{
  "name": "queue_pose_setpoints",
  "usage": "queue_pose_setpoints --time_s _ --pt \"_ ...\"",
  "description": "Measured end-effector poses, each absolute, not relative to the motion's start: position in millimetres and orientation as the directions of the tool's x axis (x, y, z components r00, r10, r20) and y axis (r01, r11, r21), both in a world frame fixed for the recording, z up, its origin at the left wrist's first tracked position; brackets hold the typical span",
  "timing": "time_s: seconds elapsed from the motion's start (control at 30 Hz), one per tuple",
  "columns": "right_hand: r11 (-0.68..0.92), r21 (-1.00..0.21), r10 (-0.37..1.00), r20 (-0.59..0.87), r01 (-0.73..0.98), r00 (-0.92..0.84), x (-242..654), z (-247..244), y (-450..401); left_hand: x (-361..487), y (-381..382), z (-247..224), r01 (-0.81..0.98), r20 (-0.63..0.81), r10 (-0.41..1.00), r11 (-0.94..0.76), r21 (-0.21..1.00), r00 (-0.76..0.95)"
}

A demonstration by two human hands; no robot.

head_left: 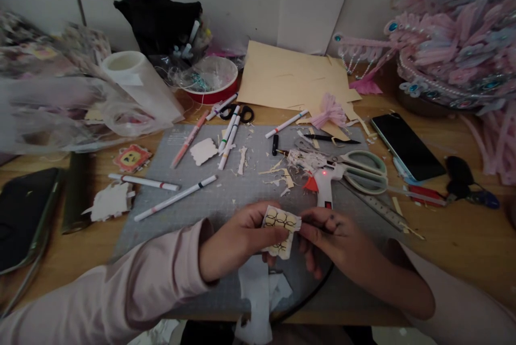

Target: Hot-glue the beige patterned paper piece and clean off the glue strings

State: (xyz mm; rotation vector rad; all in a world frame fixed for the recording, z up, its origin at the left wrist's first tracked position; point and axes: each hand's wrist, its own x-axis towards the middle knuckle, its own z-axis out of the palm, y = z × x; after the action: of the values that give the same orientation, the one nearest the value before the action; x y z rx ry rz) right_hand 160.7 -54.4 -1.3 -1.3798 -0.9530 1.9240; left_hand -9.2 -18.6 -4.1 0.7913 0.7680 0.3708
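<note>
My left hand (239,236) is closed on a small wavy-edged paper cutout (276,217), cream with black looped lines, its thumb lying across the front. At the cutout's upper right edge, the fingertips of my right hand (342,238) pinch it; part of those fingers is hidden. Just beyond my hands, a white hot glue gun (323,186) with a lit red light rests on the grey cutting mat (193,270). Torn white paper strips (258,291) hang below the cutout at the mat's near edge.
Green-handled scissors (365,173), a metal ruler (374,205) and a phone (407,146) lie right. Several markers (175,198) and paper scraps cover the mat's left side. Behind are a red-rimmed bowl (229,90), card sheets (294,76) and a pink beaded pile (451,60).
</note>
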Motion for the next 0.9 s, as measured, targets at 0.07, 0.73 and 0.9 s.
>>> queue_pose_setpoints --time_s 0.07,0.73,0.9 --pt "-0.571 -0.82 0.79 -0.534 -0.045 -0.3 160.7 -1.5 -55.1 -9.3 -18.7 -3.9 -0.015 -0.476 0.557 0.66 0.751 0.681" --pt "-0.599 -0.798 0.763 -0.539 -0.074 -0.358 162.3 0.6 -55.9 -9.0 -19.4 -3.5 0.034 -0.484 0.561 0.629 0.777 0.671" --pt "-0.588 -0.808 0.766 -0.539 -0.041 -0.352 159.9 -0.7 -58.5 -8.3 -21.4 -2.6 0.051 -0.458 0.567 0.59 0.806 0.685"
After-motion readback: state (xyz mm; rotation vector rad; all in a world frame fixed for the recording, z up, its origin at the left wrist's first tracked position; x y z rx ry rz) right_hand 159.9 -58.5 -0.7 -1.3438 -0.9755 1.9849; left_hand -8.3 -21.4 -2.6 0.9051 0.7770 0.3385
